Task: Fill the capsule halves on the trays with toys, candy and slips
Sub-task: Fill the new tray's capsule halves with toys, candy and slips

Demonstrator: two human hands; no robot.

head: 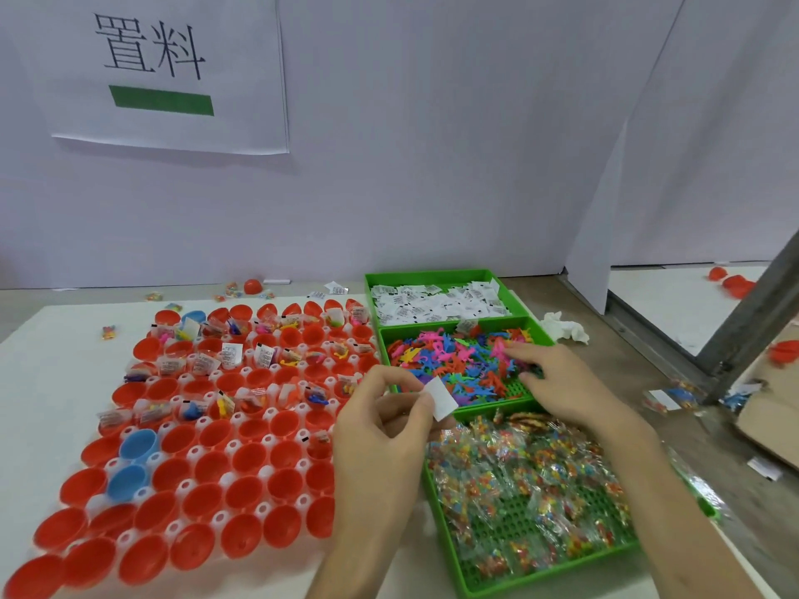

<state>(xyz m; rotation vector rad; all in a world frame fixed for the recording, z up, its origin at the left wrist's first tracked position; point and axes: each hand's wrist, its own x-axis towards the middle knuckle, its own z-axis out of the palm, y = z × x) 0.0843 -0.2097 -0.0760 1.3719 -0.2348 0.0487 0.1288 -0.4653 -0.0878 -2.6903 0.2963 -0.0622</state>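
Head view: your left grip (380, 430) pinches a white paper slip (441, 399), right grip (562, 382) is spread on colourful plastic toys (449, 365), so grab just one.

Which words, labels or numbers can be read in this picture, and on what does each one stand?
"置料": large black characters on the paper sign on the wall, above a green bar.
Print on the white slips in the far green bin: too small to read.
Held slip in the left hand: no print shows.
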